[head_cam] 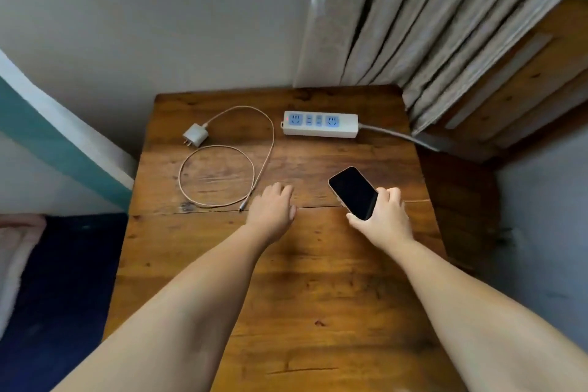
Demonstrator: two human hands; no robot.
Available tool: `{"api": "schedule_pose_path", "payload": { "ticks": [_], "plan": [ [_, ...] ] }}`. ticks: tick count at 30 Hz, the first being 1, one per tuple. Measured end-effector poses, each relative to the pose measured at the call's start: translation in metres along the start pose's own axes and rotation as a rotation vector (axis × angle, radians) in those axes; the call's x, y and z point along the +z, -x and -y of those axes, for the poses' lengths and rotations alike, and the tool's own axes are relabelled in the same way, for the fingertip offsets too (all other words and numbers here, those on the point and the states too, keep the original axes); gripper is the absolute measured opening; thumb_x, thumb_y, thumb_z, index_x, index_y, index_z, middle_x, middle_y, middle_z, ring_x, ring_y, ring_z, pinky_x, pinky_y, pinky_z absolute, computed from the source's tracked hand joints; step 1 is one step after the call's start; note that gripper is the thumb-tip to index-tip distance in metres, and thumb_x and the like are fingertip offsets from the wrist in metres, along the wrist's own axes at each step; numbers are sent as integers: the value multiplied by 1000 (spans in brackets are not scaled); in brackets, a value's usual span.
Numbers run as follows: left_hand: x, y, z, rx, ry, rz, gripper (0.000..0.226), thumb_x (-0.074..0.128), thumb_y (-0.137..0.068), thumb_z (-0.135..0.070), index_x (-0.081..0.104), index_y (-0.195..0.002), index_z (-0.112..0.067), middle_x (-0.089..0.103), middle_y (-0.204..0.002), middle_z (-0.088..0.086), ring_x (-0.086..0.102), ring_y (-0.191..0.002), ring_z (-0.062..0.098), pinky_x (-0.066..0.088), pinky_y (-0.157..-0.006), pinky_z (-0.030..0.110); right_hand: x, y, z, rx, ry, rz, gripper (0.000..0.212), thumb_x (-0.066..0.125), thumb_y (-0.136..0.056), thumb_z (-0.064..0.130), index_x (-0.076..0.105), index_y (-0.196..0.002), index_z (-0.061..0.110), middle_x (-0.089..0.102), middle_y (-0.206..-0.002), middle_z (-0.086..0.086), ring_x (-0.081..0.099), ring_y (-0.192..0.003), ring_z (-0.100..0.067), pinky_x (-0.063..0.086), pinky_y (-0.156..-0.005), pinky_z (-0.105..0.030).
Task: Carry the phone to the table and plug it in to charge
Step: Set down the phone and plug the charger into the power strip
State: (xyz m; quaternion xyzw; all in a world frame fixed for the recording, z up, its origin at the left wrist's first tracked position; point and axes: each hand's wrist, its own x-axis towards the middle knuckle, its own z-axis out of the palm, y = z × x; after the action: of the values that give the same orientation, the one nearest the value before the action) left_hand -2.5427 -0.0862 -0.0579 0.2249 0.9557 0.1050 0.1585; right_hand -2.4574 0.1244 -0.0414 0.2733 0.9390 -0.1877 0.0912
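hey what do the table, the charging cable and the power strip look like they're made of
Table: looks like solid wood with a warm, semi-gloss stain; grain, knots and a plank seam show.
Charging cable: seems braided fabric in pale pink-beige, judging by its matte look, with a metallic-looking tip; the weave itself is too fine to confirm.
Power strip: appears to be smooth off-white moulded plastic with blue socket faces.

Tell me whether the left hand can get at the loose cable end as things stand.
Probably yes. The left hand is empty, open, right beside the cable end on the table, with nothing between them. The right hand holds the phone.
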Motion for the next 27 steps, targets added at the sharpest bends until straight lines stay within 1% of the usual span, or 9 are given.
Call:
{"api": "schedule_pose_path", "payload": {
  "ticks": [3, 6, 11, 13, 16, 20, 23, 25, 27],
  "plan": [
    [30, -17, 4, -20, 6, -22, 43, 45, -90, -33, 40, -129, -16, 46, -135, 11, 39, -125, 29, 39, -95, 43, 25, -22, -6, 23, 41, -37, 82, 64, -68, 62, 41, -128, 11, 44, -127, -12, 46, -115, -30, 42, -96, -42],
    [56, -16, 15, 0, -61, -56, 50, 44, -90, -37, 37, -134, -15, 40, -143, 12, 34, -132, 28, 33, -103, 43, 44, -29, -13, 8, 62, -48, 82, 63, -69, 63, 41, -129, 12, 46, -129, -12, 44, -116, -30, 39, -98, -44],
    [72, -12, 19, 32, -83, -142, 53, 37, -90, -38, 42, -134, -10, 46, -141, 17, 41, -131, 30, 35, -106, 48, 57, -34, -21, -45, 113, -95, 80, 61, -69, 64, 43, -128, 13, 48, -128, -12, 43, -116, -31, 36, -99, -47],
    [76, -11, 19, 30, -62, -156, 54, 33, -90, -37, 40, -136, -11, 44, -143, 17, 39, -133, 30, 33, -108, 48, 59, -32, -22, -55, 128, -109, 80, 60, -70, 65, 42, -128, 14, 48, -128, -12, 43, -117, -31, 35, -101, -48],
    [79, -10, 21, 17, -36, -146, 55, 31, -91, -39, 35, -139, -13, 39, -146, 15, 33, -136, 28, 25, -112, 45, 62, -31, -23, -64, 159, -106, 81, 57, -72, 67, 39, -131, 14, 47, -132, -12, 41, -121, -31, 33, -104, -49],
    [75, -9, 21, 13, -24, -115, 54, 35, -91, -38, 35, -140, -15, 38, -147, 13, 33, -137, 27, 27, -112, 46, 59, -33, -24, -57, 185, -60, 83, 54, -73, 69, 37, -133, 14, 45, -133, -12, 40, -123, -31, 32, -105, -49],
    [65, -10, 19, 33, 29, -88, 54, 40, -92, -37, 31, -141, -16, 35, -149, 12, 30, -138, 25, 23, -112, 42, 50, -41, -17, -15, 162, -82, 74, 45, -79, 66, 40, -132, 13, 46, -132, -13, 41, -121, -32, 33, -103, -50],
    [51, -7, 26, 23, 97, -117, 55, 46, -90, -33, 33, -140, -14, 42, -143, 14, 39, -131, 28, 30, -108, 42, 45, -52, 5, -22, 113, -130, 63, 41, -86, 57, 42, -131, 13, 48, -131, -15, 41, -120, -33, 31, -104, -51],
    [37, -6, 37, -21, 120, -204, 51, 54, -86, -29, 43, -133, -12, 55, -128, 14, 52, -116, 31, 40, -97, 42, 43, -66, 38, -99, 70, -153, 53, 41, -90, 47, 44, -130, 13, 49, -129, -14, 42, -121, -31, 30, -104, -50]
  ]
}}
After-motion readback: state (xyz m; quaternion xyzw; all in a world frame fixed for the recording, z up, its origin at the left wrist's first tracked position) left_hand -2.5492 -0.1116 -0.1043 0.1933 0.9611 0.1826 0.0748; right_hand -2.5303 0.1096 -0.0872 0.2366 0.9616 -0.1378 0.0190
